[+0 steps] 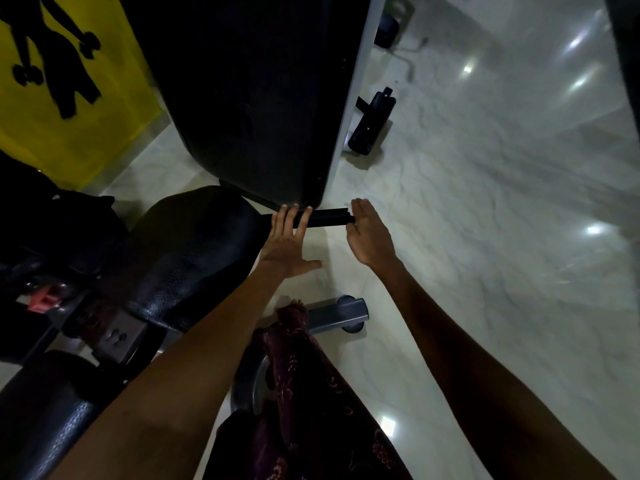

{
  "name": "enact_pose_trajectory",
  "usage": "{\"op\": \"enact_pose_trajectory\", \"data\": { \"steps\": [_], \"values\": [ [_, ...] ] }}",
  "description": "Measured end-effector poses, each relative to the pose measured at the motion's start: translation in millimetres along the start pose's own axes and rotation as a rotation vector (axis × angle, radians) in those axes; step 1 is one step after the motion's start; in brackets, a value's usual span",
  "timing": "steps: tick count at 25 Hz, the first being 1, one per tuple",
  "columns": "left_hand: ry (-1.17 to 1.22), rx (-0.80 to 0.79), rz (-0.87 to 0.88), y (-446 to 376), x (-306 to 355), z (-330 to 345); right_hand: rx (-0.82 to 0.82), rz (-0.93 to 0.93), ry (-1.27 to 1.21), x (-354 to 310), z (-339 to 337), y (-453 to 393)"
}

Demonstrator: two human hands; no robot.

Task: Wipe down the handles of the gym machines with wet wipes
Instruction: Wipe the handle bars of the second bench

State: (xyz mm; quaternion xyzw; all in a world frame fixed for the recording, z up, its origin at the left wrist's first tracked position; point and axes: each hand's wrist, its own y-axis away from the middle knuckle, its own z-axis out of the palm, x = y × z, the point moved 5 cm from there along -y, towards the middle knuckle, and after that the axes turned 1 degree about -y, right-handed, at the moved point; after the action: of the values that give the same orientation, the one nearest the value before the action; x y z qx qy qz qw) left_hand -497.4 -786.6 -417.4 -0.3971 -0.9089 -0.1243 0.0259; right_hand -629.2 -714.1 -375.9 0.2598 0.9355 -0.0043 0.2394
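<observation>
Left hand [289, 244] and right hand [369, 233] touch black handle [327, 219].

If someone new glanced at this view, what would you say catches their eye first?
Two bare hands meet at a black handle in mid-frame: the left hand lays straight fingers over it, the right hand is open at its end. No wipe is visible. A yellow sign glows at upper left.

This is a gym, with black padded machine seats [180, 251], a foam handle [329, 218] and a yellow dumbbell poster [69, 81].
</observation>
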Motion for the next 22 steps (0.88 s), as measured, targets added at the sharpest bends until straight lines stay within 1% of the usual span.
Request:
{"op": "enact_pose_trajectory", "data": {
  "steps": [3, 4, 7, 8, 9, 12, 13, 16, 17, 18, 19, 21, 22],
  "values": [
    [0.029, 0.014, 0.011, 0, -1, 1, -0.034, -0.157, 0.220, 1, 6, 22],
    [0.027, 0.013, 0.010, 1, -2, 0, -0.039, -0.168, 0.232, 0, 4, 20],
    [0.004, 0.004, 0.001, 1, -1, 0, -0.047, -0.043, 0.124, -6, -8, -6],
    [0.007, 0.000, -0.002, 1, -1, 0, -0.064, -0.029, 0.122, -9, -8, -7],
    [0.010, -0.003, -0.003, 1, -1, 0, -0.076, -0.044, 0.145, -8, -5, -2],
    [0.022, 0.010, 0.003, 2, -2, -1, -0.096, -0.166, 0.290, 2, 7, 24],
    [0.028, 0.007, 0.005, 2, -2, -1, -0.088, -0.171, 0.290, 4, 6, 22],
    [0.025, -0.011, -0.002, 3, 0, -2, -0.085, -0.005, 0.141, -7, 0, -6],
    [0.034, -0.013, -0.004, 2, -1, -2, -0.086, 0.020, 0.137, -11, 2, -9],
    [0.048, -0.013, -0.004, 1, -2, -2, -0.076, -0.002, 0.178, -13, 6, -6],
    [0.060, -0.007, -0.002, 1, -3, -1, -0.068, -0.066, 0.236, -13, 9, 0],
    [0.082, 0.008, 0.002, 1, -4, 0, -0.105, -0.204, 0.324, -2, 11, 10],
    [0.090, 0.007, 0.004, 2, -4, 0, -0.129, -0.231, 0.350, 3, 9, 9]
  ]
}}
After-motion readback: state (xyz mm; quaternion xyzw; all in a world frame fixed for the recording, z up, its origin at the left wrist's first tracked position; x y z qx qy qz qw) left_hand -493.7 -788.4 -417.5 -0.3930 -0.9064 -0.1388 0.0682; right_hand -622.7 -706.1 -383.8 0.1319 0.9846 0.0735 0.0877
